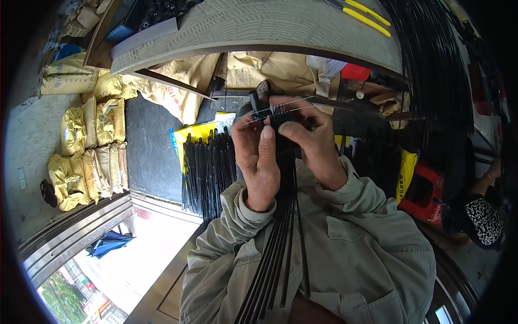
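Observation:
Close in front of my chest, my left hand pinches a small black hub with a short upright tube between thumb and fingers. My right hand is closed just beside it, at the row of black rod ends along a thin metal wire. The wire runs through or past the hub; which one, I cannot tell. Below the hands, several slim black rods, much like umbrella ribs, hang down over my jacket. My right fingertips are partly hidden behind the rod ends.
A grey patterned tabletop stands ahead, with yellow-handled pliers on it. Black rods stand bundled left of me; long black strands hang at right. Yellow sacks line the left wall. Another person's arm shows at far right.

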{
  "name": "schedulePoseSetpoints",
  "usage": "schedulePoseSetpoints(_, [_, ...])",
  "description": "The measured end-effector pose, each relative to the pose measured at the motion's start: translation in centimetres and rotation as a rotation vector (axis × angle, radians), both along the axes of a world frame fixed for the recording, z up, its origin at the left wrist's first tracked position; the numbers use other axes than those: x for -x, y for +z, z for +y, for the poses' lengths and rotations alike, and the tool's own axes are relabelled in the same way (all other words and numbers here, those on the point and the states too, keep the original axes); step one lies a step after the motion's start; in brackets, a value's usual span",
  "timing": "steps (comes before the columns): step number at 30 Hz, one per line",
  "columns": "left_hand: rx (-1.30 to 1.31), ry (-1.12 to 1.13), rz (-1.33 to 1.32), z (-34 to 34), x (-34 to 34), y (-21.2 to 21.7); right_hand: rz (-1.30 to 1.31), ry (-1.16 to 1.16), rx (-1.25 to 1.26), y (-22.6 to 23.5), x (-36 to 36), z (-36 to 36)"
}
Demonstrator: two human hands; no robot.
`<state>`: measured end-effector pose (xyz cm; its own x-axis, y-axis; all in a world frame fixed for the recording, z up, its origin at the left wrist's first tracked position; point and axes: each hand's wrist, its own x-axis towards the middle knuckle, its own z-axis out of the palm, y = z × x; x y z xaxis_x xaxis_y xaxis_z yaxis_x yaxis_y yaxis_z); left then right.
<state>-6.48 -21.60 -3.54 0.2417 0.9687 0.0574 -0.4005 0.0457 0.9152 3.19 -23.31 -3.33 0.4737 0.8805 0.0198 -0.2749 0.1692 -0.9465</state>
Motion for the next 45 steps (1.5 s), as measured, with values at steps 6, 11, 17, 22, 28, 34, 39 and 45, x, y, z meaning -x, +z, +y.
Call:
schedulePoseSetpoints(6, [0.131,-0.163,-0.055,2.0,2.2,1.3,-0.022,0.172,0.001,-1.3,-0.5,-0.3])
schedulePoseSetpoints(11, [0.142,-0.291,0.021,4.0,3.9,1.4,-0.019,0.203,0.058,-0.5,-0.5,-0.7])
schedulePoseSetpoints(17, [0.097,-0.293,0.084,4.5,4.6,1.9,-0.152,0.132,-0.049,0.9,0.4,-0.6])
schedulePoseSetpoints(22, [0.098,-0.238,0.066,4.0,4.3,1.7,-0.191,0.12,-0.043,0.9,0.7,-0.4])
schedulePoseSetpoints(28, [0.103,-0.245,-0.018,3.5,4.2,1.1,0.022,0.022,-0.098,0.6,1.8,-0.4])
schedulePoseSetpoints(34, [0.161,-0.278,-0.084,3.3,4.2,1.2,-0.076,0.266,-0.046,0.2,-0.4,-0.7])
schedulePoseSetpoints(39, [0.159,-0.168,-0.073,2.7,4.0,0.7,-0.17,0.269,-0.051,0.3,-0.2,-0.8])
schedulePoseSetpoints(45, [0.131,-0.152,-0.133,2.0,3.4,0.2,-0.137,0.239,-0.073,0.5,0.3,-0.6])
